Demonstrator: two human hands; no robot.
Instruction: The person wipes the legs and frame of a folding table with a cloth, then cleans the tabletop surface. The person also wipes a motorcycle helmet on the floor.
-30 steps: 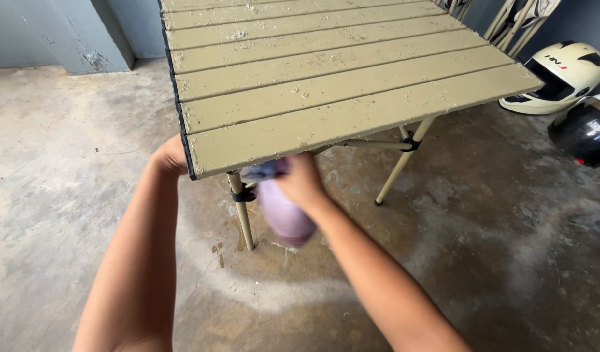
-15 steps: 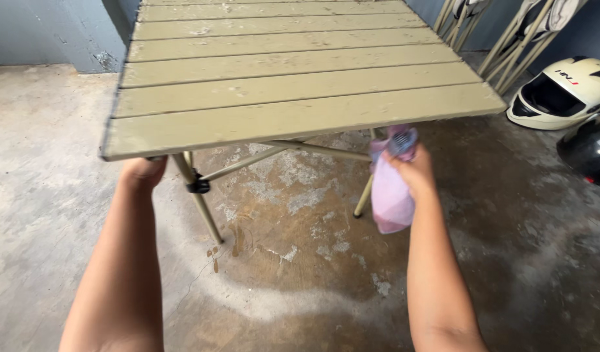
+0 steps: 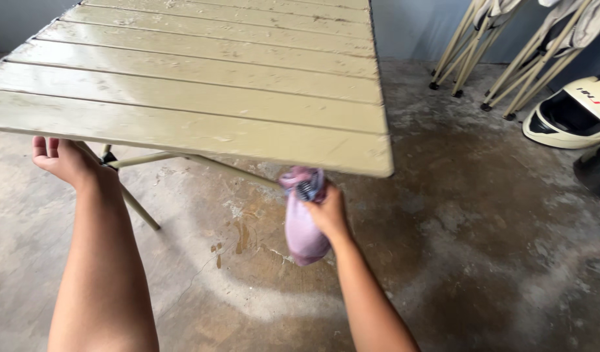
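The right hand (image 3: 326, 212) has its grip closed tightly around a bunched pink cloth (image 3: 302, 225). The cloth hangs down below this grip, and its top end is pressed against the near edge of the desk (image 3: 183, 98), close to the desk's right corner. The desk is an olive slatted folding one, with dusty, scratched slats. The left hand (image 3: 62, 160) is under the near edge of the desk, far to the left of the cloth. Its grip is open, the fingers are curled only a little, and it holds nothing; I cannot tell if it touches the underside. Just beside it are the thin desk legs (image 3: 140, 208). Well to the right of the right hand, a white helmet (image 3: 567, 111) lies on the stained concrete floor (image 3: 476, 248), near some folded pole frames (image 3: 489, 58).
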